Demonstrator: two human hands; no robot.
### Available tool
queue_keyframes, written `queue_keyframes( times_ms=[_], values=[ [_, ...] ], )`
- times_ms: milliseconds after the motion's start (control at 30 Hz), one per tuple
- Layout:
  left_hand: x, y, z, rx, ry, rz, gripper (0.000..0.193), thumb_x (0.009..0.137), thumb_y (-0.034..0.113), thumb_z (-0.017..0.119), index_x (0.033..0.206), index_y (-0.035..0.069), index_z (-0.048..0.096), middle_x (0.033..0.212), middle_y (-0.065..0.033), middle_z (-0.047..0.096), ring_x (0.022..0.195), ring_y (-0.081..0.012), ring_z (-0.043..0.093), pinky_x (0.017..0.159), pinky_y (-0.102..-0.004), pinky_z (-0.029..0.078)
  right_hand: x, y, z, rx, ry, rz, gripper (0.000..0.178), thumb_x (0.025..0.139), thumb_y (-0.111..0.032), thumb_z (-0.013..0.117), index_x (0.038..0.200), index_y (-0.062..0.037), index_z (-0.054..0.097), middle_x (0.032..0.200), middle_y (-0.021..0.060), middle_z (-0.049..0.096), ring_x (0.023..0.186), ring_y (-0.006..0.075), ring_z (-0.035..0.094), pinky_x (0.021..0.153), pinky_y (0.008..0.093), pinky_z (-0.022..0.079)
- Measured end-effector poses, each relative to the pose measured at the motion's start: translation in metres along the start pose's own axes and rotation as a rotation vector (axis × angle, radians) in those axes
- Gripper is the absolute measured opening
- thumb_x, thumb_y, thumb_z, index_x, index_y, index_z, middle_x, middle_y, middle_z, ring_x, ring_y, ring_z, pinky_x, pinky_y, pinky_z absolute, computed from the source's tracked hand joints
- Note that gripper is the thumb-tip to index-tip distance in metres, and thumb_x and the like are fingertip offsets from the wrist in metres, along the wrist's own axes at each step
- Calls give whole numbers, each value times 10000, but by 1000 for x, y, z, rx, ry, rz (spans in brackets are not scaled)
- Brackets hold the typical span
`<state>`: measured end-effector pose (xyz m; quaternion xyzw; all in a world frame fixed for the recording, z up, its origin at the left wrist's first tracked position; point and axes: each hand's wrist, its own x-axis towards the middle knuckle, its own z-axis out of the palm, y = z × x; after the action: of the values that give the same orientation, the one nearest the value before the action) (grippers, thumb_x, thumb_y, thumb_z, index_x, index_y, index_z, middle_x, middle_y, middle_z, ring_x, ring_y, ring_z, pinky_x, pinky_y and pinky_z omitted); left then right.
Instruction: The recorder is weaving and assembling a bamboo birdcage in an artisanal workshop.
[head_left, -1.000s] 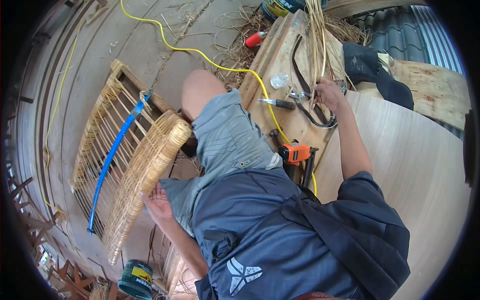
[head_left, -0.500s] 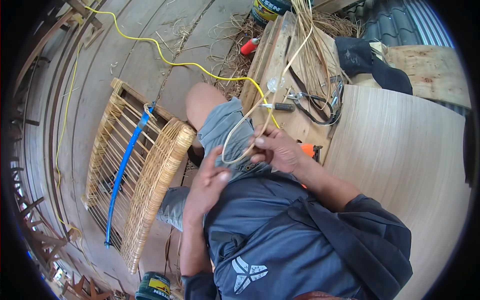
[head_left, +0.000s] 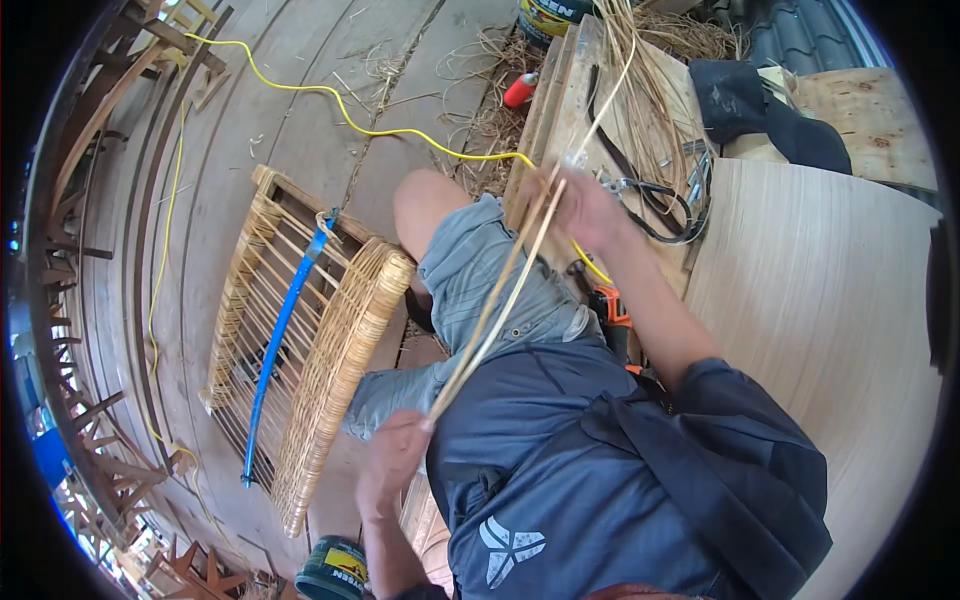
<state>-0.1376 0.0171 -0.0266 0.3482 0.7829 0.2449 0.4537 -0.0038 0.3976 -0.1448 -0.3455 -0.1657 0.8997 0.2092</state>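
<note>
A long, pale rattan strand runs doubled in two near-parallel lengths across my lap. My left hand, low beside my shirt, is closed on its folded end. Farther off, above the wooden bench, my right hand grips the lengths; its fingers are partly blurred. The strand continues past that hand toward the bundle of loose rattan strands. Leaning beside my left leg is a woven rattan frame with open, spaced strands across its middle. A curved blue bar lies over those strands, touched by neither hand.
A wooden bench carries black-handled tools and a black strap. An orange power tool sits by my hip. A yellow cord crosses the plank floor, near a red bottle. A wide wood-grain panel is at right.
My right hand has moved away and up, my left hand down toward me. The loose loop between them has become two straight lengths. The left fingers, apart before, are closed on the strand.
</note>
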Motion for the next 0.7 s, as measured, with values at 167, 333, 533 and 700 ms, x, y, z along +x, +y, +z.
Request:
queue_keyframes(
  times_ms=[167, 333, 533, 700],
  values=[
    [-99, -139, -53, 721, 217, -810, 437, 901, 356, 432, 837, -23, 640, 824, -264, 603, 798, -426, 584, 687, -511, 435, 64, -51, 17, -128, 29, -330, 222, 897, -75, 494, 1119, -63, 488, 1002, 81, 618, 911, 217, 624, 786, 351, 521],
    [-184, -224, -54, 626, 524, -934, 494, 929, 418, 377, 974, -15, 610, 906, -283, 599, 856, -454, 567, 724, -522, 429, 96, -24, 8, -147, 25, -252, 251, 865, -9, 518, 1101, -80, 468, 1031, 102, 612, 882, 268, 637, 712, 412, 556],
    [-247, -241, -39, 741, 726, -1122, 518, 956, 423, 303, 926, -10, 588, 904, -238, 620, 830, -415, 591, 728, -499, 447, 72, 49, 56, -214, 35, -211, 198, 842, 40, 520, 1008, -67, 507, 903, 99, 601, 801, 278, 647, 553, 369, 560],
    [-312, -211, 16, 1009, 576, -1234, 215, 934, 239, 421, 956, 120, 599, 775, -120, 617, 703, -308, 624, 617, -390, 505, 134, 59, 45, -744, -245, -431, 120, 898, -186, 504, 897, -80, 561, 848, 27, 554, 782, 147, 544, 624, 308, 464]
  ],
)
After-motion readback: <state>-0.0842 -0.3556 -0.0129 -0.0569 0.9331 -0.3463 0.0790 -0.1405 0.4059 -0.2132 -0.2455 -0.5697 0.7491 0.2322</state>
